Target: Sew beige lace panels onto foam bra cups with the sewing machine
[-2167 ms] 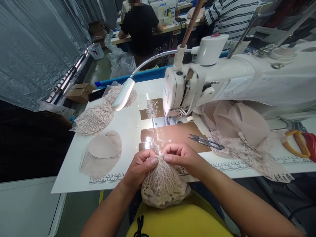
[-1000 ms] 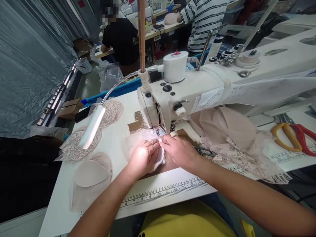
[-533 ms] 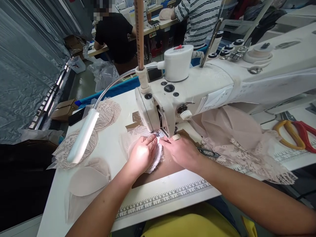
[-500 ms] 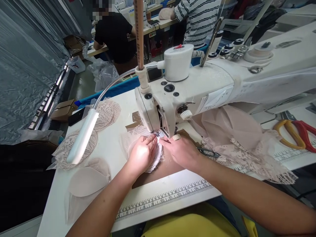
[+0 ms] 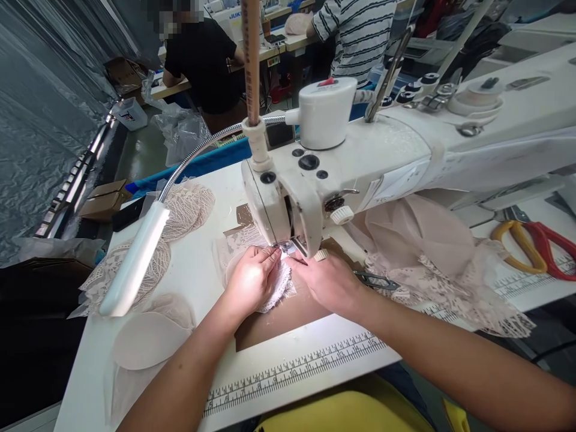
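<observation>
Under the needle area of the white sewing machine (image 5: pixel 288 207) lies a pale lace-edged cup piece (image 5: pixel 281 287), its scalloped rim curving toward me. My left hand (image 5: pixel 252 279) is closed, thumb and fingers pinching the piece close to the presser foot. From the other side, my right hand (image 5: pixel 330 279) has its fingers curled, with the fingertips at the edge of the same piece. Dark thread snips (image 5: pixel 378 281) poke out beside my right hand; whether the hand holds them I cannot tell. The exact stitching point is partly hidden by fingers.
Lace pieces (image 5: pixel 186 210) and a smooth beige cup (image 5: pixel 144 342) lie left, beneath a bent-neck lamp (image 5: pixel 135 264). Right are sheer lace fabric (image 5: pixel 418 240) and scissors (image 5: pixel 524 246). A printed ruler (image 5: pixel 292 372) follows the front edge. Two people sit beyond.
The view has shifted slightly, moving the surroundings left in the picture. Both hands stay by the presser foot with nearly the same grip; the lace-edged piece has shifted only slightly.
</observation>
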Demonstrator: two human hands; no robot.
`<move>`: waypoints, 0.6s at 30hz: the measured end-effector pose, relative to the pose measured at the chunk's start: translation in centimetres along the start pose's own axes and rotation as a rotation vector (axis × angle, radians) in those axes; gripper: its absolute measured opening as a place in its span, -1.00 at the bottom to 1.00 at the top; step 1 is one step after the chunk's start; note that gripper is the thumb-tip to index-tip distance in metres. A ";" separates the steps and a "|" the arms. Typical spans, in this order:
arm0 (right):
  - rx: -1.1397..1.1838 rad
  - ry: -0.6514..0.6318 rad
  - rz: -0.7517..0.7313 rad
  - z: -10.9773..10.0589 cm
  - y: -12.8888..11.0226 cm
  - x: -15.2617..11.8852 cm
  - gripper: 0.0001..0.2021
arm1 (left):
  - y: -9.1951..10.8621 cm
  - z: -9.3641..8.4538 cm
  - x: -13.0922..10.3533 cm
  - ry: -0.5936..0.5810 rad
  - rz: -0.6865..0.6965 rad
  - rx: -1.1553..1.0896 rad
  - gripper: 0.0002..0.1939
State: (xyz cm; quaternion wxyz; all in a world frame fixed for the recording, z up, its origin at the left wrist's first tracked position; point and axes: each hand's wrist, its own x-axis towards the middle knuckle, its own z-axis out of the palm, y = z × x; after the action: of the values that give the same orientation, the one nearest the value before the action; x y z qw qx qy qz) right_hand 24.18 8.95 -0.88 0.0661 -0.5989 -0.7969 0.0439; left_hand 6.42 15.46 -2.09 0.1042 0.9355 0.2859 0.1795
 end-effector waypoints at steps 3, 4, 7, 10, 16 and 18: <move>0.009 -0.025 -0.011 -0.1 0.1 0.0 -0.56 | 0.0 0.0 0.1 -0.002 -0.019 0.034 -0.72; 0.009 -0.030 -0.009 -0.1 0.1 0.0 -0.56 | 0.1 0.0 0.2 -0.006 -0.033 0.052 -0.72; 0.023 -0.026 -0.002 0.0 0.2 -0.1 -0.58 | 0.2 0.0 0.0 -0.007 -0.109 0.119 -0.73; 0.047 0.006 -0.018 0.3 0.3 -0.2 -0.60 | 0.4 0.1 -0.3 0.015 -0.185 0.169 -0.74; 0.092 0.120 -0.068 0.8 0.5 -0.5 -0.64 | 0.3 0.1 -1.0 0.007 -0.291 0.204 -0.63; 0.144 0.173 -0.089 0.9 0.7 -0.7 -0.63 | 0.3 -0.6 -1.4 -0.024 -0.312 0.150 -0.60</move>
State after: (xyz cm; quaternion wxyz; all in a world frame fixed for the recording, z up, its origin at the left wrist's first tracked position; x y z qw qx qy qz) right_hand 24.90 8.49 -1.94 0.1792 -0.5581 -0.8089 0.0461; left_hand 5.25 14.52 -1.82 0.0641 0.8870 0.4391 0.1279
